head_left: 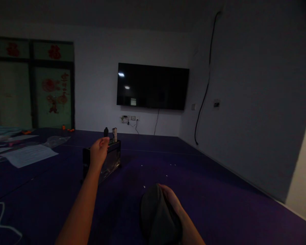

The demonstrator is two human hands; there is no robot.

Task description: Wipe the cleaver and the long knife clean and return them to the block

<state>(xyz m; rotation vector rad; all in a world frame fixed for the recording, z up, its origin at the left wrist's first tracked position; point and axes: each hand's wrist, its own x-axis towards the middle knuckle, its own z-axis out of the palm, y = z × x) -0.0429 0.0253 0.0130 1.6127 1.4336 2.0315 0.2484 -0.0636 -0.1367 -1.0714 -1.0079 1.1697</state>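
Note:
My left hand (99,149) reaches out over a black box (111,161) with see-through-looking sides. Its fingers are pinched together, and what they hold, if anything, I cannot make out. Just above the fingertips shows a dark rounded object (106,131); whether it is gripped or stands in the box is unclear. Beside it, a pale patterned upright object (114,134) sticks up from the box top. Close to me, my right hand (171,197) is closed on the edge of a dark grey cloth item (155,214), soft, folded and cap-like in shape.
Papers (30,154) and a clear plastic bag (56,141) lie on the purple surface (193,190) at left. Small white scraps (144,186) are scattered in the middle. A white cable (2,217) curls at lower left. Walls with a television (153,86) stand behind.

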